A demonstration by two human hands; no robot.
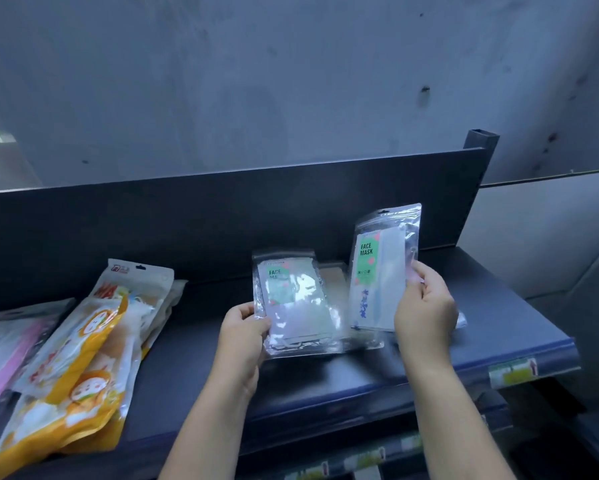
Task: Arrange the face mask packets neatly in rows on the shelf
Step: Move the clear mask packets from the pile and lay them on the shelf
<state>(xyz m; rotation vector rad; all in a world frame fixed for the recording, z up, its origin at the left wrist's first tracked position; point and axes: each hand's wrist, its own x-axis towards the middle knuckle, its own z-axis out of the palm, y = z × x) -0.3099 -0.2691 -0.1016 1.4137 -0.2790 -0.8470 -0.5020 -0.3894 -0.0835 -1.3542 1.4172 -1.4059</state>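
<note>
My left hand (244, 332) grips the lower left edge of a clear face mask packet (296, 303) with a green label, held tilted just above the dark shelf (194, 368). My right hand (424, 306) pinches the right side of a second clear packet (381, 268) marked FACE MASK, held upright over the shelf's right part. More clear packets (332, 275) lie flat beneath and behind these two; how many is hidden.
Several yellow and white mask packets (83, 344) lie overlapped on the shelf's left, with pink ones (3, 358) at the far left edge. A dark back panel (222, 216) rises behind. Price tags (513, 370) sit on the front lip; a lower shelf (377, 459) shows below.
</note>
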